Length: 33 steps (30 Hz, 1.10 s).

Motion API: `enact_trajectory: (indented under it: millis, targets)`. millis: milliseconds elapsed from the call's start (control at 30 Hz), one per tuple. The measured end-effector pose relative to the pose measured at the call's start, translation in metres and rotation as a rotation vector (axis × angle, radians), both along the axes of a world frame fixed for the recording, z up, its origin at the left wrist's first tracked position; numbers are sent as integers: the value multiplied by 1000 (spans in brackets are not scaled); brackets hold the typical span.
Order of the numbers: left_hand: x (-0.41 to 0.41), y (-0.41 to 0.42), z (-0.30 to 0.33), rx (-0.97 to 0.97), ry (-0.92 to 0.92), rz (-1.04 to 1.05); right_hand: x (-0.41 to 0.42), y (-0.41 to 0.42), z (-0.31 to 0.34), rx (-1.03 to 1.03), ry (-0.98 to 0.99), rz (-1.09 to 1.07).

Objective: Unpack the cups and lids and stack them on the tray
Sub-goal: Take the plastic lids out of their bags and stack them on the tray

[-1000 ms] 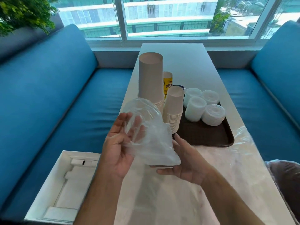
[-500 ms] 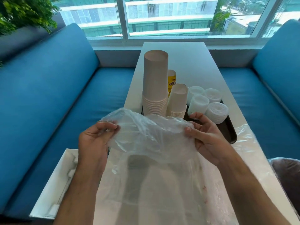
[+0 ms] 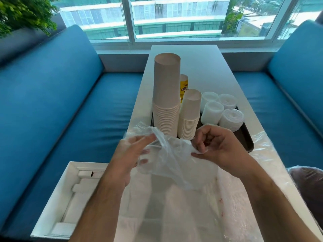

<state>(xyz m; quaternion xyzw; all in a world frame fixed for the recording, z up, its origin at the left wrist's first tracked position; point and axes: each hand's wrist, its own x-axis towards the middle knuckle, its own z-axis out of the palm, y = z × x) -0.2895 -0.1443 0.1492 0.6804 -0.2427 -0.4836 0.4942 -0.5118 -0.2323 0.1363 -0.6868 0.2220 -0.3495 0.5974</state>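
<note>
1. Since half a second ago: clear plastic bag [image 3: 172, 159] bunched smaller and drawn in between the hands; left hand [image 3: 130, 154] turned palm-inward, fingers now loosely extended inside the film, blurred by motion; right hand [image 3: 215, 147] curled tighter.
2. Nearest: more clear plastic sheeting [image 3: 244, 206] spread flat over the near end of the white table [image 3: 197, 67].
3. Left of the table edge: open white box [image 3: 57, 203] with white foam inserts, resting on the blue bench seat [image 3: 87, 110].
4. Above the sheeting: left hand's straight fingers touching the bag through a fold; right hand pinching the bag's crumpled edge between thumb and curled fingers.
5. Just beyond the hands: dark brown tray [image 3: 248, 142] on the table.
6. On the tray's left: tall stack of paper cups [image 3: 167, 95], upside down; shorter cup stack [image 3: 189, 114] just beside it; yellow printed cup [image 3: 184, 84] behind.
7. On the tray's right: four stacks of white lids [image 3: 212, 112], close together.
8. Farthest: window [image 3: 174, 18] facing buildings.
</note>
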Motion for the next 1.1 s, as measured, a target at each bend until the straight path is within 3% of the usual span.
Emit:
enact_trajectory:
  millis: [200,300,367,467,567,667,767,900,1100]
  targets:
    - [-2,-8,-4,12,82,49,-4,8,7,-253,223,7]
    - [-2,-9,-14,-133,76,101,-7,9,7,-293,267,0]
    - [2,-7,-17,-228,46,137,-13,7,6,-259,252,30]
    - [9,-5,-20,-357,45,97,-24,2,5,-30,174,125]
    - [14,-4,-20,-464,81,33,-22,-4,0,215,107,-13]
    - [16,-2,-20,-520,102,-21,-5,-9,-8,317,230,-52]
    - [18,1,-19,-520,128,-51,11,-7,-13,304,351,55]
    - [23,7,-18,-489,52,-110,20,2,-14,327,338,130]
    - [30,15,-15,-422,-32,-202,31,13,-4,180,271,8]
